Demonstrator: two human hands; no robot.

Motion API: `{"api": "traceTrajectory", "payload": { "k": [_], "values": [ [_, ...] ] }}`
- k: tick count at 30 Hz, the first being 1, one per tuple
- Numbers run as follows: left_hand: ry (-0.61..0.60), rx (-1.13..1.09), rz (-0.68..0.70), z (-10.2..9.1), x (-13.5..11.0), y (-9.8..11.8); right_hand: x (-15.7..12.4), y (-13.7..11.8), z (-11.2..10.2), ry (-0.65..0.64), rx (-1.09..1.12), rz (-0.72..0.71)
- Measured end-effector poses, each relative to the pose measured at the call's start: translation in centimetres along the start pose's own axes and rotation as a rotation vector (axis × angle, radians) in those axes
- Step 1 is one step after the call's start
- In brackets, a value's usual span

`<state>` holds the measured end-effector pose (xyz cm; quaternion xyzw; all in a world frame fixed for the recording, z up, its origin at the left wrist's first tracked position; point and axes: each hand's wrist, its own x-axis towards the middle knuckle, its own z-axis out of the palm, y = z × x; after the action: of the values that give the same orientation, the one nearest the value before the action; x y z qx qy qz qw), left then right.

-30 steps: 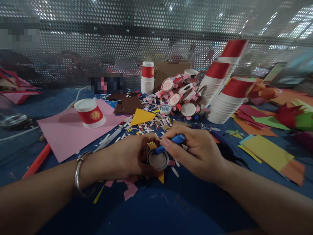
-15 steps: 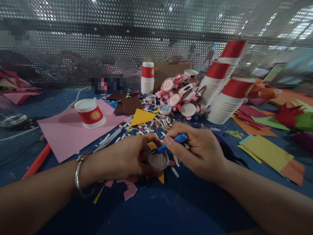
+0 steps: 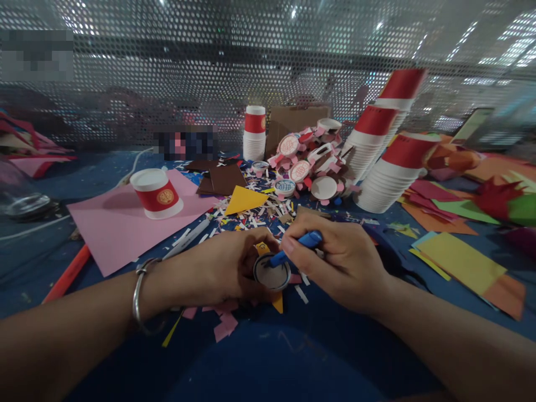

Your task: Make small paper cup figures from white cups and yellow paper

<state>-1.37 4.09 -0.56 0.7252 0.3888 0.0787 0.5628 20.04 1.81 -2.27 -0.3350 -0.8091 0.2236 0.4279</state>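
My left hand (image 3: 228, 262) grips the side of a cut-off paper cup bottom (image 3: 273, 276), its round pale face tilted up toward me. Dark lines run along the inside of its rim, and yellow-orange paper sticks out above and below it. Pinched in my right hand (image 3: 339, 259) is a blue marker (image 3: 299, 247), its lower end at the upper part of the round face. My left fingertips are partly hidden behind the cup bottom. Pink paper scraps (image 3: 226, 325) lie just below my left hand.
Behind my hands is a heap of decorated cup bottoms (image 3: 300, 171). Stacked paper cups (image 3: 383, 176) lean at the right. One red-and-white cup (image 3: 157, 195) stands on pink paper (image 3: 104, 237). Yellow paper (image 3: 460, 262) lies right; a perforated metal screen (image 3: 234, 72) rises behind.
The marker's lower end has shifted slightly over the upper part of the round face. Both hands keep their hold, and the whole view has moved a little.
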Motion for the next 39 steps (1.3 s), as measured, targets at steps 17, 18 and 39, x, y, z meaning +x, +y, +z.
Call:
{"api": "traceTrajectory", "payload": {
  "k": [17,18,39],
  "values": [
    [0.014,0.057,0.014,0.0,0.1,-0.4,0.1,0.0,0.1,0.0,0.009,0.001],
    [0.013,0.051,0.018,0.0,0.1,-0.4,0.1,0.0,0.1,0.0,0.011,0.003],
    [0.063,0.148,-0.023,0.0,0.0,-0.1,0.3,0.0,-0.4,0.073,-0.094,-0.024]
  ]
}}
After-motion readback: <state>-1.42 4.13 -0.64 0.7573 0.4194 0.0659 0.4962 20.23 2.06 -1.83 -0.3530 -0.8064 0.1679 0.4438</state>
